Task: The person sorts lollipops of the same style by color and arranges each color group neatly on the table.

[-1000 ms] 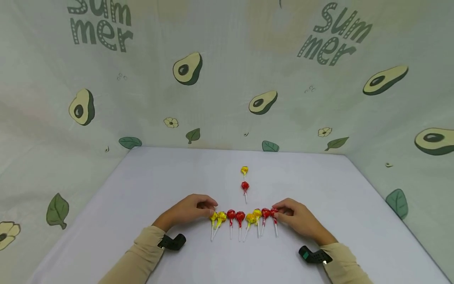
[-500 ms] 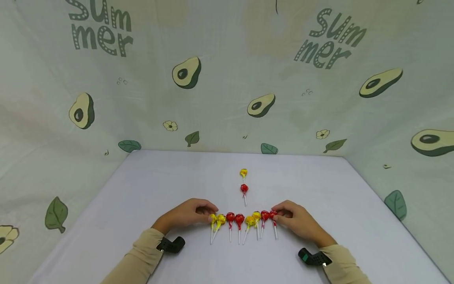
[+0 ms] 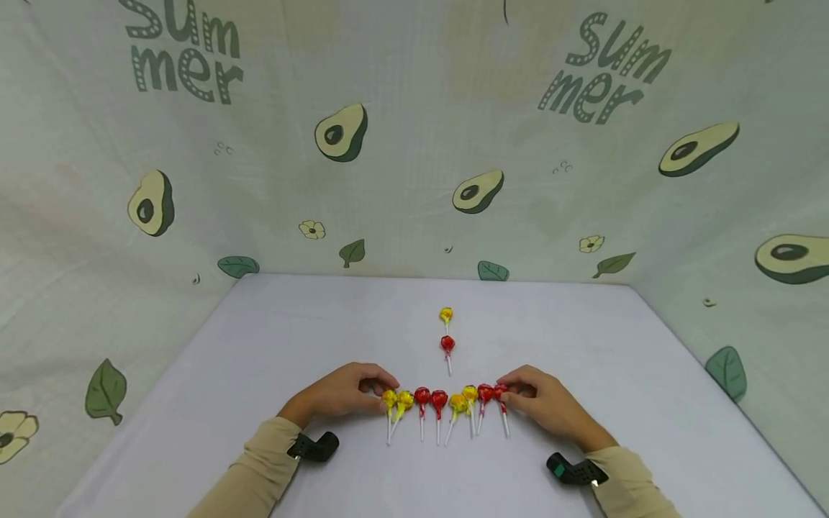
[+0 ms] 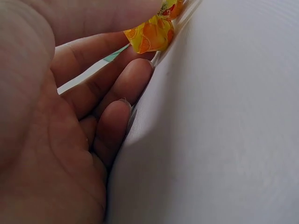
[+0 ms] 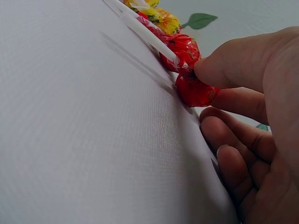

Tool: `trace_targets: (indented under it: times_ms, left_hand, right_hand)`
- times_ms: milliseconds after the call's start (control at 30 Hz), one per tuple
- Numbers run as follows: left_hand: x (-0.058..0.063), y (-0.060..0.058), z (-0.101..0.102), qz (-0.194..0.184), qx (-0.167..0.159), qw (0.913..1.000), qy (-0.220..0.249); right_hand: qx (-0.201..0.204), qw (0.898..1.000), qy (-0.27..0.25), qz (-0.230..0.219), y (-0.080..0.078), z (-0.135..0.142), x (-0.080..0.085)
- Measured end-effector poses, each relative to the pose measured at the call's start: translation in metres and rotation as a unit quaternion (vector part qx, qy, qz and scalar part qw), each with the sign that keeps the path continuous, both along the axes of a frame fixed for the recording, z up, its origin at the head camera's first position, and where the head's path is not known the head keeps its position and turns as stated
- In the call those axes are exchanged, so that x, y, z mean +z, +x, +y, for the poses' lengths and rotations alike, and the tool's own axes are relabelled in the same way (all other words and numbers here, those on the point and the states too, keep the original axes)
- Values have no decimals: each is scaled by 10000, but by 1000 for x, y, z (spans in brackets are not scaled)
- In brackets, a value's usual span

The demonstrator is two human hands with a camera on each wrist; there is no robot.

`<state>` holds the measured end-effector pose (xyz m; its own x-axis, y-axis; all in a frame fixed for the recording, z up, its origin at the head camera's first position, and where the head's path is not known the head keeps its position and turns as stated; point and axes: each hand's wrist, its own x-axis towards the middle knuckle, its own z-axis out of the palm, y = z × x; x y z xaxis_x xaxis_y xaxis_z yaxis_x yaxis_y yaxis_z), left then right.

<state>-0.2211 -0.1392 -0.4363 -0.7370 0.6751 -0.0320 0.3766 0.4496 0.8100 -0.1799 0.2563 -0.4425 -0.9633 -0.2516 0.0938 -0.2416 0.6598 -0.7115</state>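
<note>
A row of red and yellow wrapped lollipops lies on the white table, sticks toward me. At its left end, my left hand (image 3: 343,390) holds the outermost yellow lollipop (image 3: 388,398) between thumb and fingers. The left wrist view has its yellow wrapper (image 4: 152,37) partly hidden by the thumb. Facing it, my right hand (image 3: 547,403) pinches the outermost red lollipop (image 3: 499,391) at the right end. In the right wrist view, thumb and forefinger touch that red head (image 5: 194,91), while the other fingers curl loosely near the cloth.
Between the hands lie other lollipops, including two red ones in the middle, one of them a red lollipop (image 3: 439,400). Farther back, a yellow lollipop (image 3: 446,315) and a red lollipop (image 3: 447,344) form a line. A patterned curtain (image 3: 401,144) surrounds the table (image 3: 311,316).
The head view has shifted slightly. The left thumb sits a little farther from the fingertips, showing more of the yellow lollipop. My right hand and the row look the same.
</note>
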Motion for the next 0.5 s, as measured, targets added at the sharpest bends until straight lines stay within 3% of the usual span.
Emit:
trace_targets:
  times_ms: [500]
  left_hand:
    - [-3, 1, 0, 121, 101, 9999, 21]
  right_hand:
    - [-17, 10000, 1, -29, -1, 0, 0]
